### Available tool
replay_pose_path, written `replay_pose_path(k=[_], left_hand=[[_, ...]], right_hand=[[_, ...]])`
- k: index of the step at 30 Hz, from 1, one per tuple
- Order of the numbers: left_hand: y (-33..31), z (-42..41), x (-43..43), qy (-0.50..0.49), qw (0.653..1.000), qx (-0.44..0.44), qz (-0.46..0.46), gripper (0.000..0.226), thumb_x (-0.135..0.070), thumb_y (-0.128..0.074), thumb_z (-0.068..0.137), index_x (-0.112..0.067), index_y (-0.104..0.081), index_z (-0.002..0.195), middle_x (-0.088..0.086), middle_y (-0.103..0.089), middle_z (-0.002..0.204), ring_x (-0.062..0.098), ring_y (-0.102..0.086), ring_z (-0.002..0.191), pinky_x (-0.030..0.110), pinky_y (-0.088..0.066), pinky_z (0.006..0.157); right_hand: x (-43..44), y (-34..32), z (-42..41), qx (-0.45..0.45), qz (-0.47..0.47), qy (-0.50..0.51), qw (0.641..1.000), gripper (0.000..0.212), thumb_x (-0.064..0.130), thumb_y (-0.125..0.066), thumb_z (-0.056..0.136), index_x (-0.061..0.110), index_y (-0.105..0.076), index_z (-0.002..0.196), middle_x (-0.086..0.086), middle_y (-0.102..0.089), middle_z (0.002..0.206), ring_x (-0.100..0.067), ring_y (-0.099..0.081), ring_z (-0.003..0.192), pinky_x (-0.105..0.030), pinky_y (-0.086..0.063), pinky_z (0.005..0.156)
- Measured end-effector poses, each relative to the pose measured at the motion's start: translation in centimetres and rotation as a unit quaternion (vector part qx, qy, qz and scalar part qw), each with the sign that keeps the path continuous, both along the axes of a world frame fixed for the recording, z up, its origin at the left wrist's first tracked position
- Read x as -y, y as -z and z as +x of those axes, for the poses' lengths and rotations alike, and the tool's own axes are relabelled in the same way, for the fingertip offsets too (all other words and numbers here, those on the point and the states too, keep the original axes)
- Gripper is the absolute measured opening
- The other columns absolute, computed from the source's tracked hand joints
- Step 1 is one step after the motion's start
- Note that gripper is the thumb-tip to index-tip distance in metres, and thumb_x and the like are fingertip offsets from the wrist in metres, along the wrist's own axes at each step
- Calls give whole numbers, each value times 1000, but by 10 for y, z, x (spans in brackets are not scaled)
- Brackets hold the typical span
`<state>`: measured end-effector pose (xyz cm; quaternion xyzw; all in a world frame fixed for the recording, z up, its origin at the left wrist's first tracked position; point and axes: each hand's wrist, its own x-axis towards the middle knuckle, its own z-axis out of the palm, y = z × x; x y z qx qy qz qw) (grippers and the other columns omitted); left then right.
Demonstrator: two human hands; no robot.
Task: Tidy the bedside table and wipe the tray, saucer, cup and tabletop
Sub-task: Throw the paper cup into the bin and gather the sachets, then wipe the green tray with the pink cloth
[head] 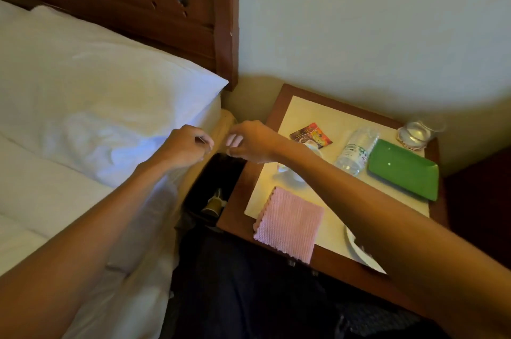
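Pink and folded, the cloth point(289, 224) lies untouched at the near edge of the table point(279, 106), one corner hanging past the wooden rim, so no wiping looks begun. Both hands are off to the side, over the dark bin point(214, 186) wedged between bed point(83, 117) and table: the left hand point(188, 146) is curled with its fingers pressed together, the right hand point(250, 142) has fingertips pinched, though on what I cannot tell, it is too small and blurred. A paper cup point(214, 203) already sits in the bin. The risk I would watch is the right forearm, which stretches low across the table right over the white cup point(293, 171) and close to the sachet point(311, 135); drawing it back carelessly could knock the cup over or sweep it toward the edge. The plastic bottle point(356, 149) lies on its side beside the green tray point(403, 170) and could roll if nudged. A glass point(414, 131) stands at the far corner, and the saucer point(355, 247) is half hidden under the arm near the front edge, easy to clip.
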<state>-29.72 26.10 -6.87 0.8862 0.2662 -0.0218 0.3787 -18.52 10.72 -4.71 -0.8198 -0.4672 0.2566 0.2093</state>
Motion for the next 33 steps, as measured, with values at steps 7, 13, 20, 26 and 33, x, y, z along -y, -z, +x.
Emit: replay_pose_path(k=[7, 13, 20, 26, 33], left_hand=[[-54, 10, 91, 51, 993, 100, 47, 13, -18, -59, 97, -21, -71, 94, -8, -67, 87, 9, -65, 77, 9, -39, 60], [-79, 23, 161, 125, 983, 126, 54, 16, -14, -62, 93, -26, -70, 85, -9, -69, 79, 8, -65, 68, 23, -49, 63], [-45, 19, 222, 246, 962, 56, 105, 16, -14, -66, 91, -21, -70, 105, -2, -69, 107, 12, -65, 90, 25, -54, 71], [11, 8, 237, 392, 886, -142, 204, 69, -6, -64, 92, -10, -32, 153, 6, -34, 157, 25, -33, 143, 28, -28, 111], [21, 13, 235, 361, 880, -137, 278, 56, -25, -75, 84, -19, -53, 134, 5, -56, 122, 27, -48, 113, 41, -44, 93]], right_hand=[[108, -52, -1, 51, 55, 66, 995, 13, 18, -68, 89, 10, -73, 98, -1, -75, 95, -14, -67, 85, -25, -52, 77], [197, -57, -1, 67, 64, 141, 986, 14, 15, -68, 88, 8, -74, 98, 6, -71, 96, -10, -64, 84, -22, -49, 76], [255, -27, -14, 69, 21, 181, 981, 19, 18, -70, 88, 8, -72, 104, -7, -73, 103, -20, -68, 96, -30, -51, 84], [280, -5, -28, 77, -15, 185, 980, 17, 15, -65, 89, 9, -70, 104, -10, -71, 109, -26, -65, 101, -37, -52, 88], [299, -4, -28, 62, -27, 195, 979, 18, 18, -67, 90, 11, -70, 105, -8, -68, 114, -23, -63, 105, -35, -50, 89]])
